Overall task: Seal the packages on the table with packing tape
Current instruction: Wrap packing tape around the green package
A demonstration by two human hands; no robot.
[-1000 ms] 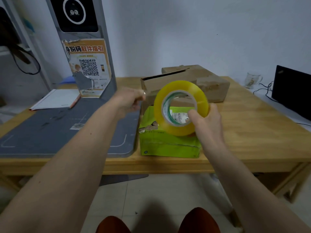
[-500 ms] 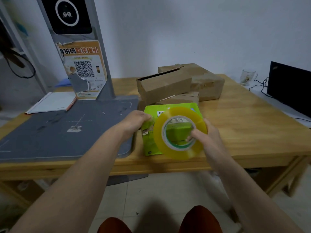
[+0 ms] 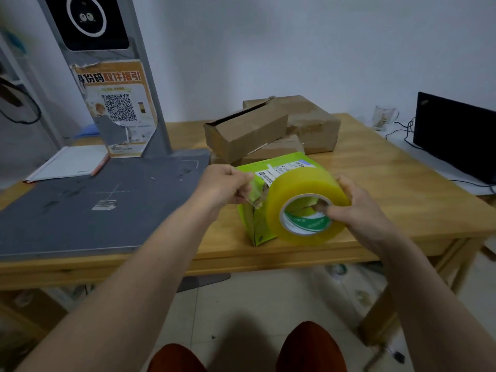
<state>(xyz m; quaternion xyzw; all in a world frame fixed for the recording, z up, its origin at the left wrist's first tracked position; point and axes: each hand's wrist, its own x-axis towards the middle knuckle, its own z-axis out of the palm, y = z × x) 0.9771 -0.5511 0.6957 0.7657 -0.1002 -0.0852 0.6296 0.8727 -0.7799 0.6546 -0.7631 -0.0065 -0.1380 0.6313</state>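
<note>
- The grey scanner base (image 3: pixel 102 208) lies on the tabletop's (image 3: pixel 389 189) left part, untouched.
- The left hand (image 3: pixel 222 183) has come down from in front of the brown boxes (image 3: pixel 271 130) to the green box's (image 3: pixel 257 224) upper left edge; its fingers (image 3: pixel 243 174) are curled in a pinch, apparently on the tape's free end, though the clear strip itself is hard to make out.
- The green box sits near the tabletop's front edge, just in front of the brown boxes, its near flap looking loose and unsealed.
- The tape roll (image 3: pixel 306 205), held upright a second ago, is now lower and tilted over the box's right part.
- The right hand (image 3: pixel 357 208) grips the roll, thumb in the core, fingers round the rim.
- This likely means the first strip is about to be laid; none of the packages looks sealed yet.
</note>
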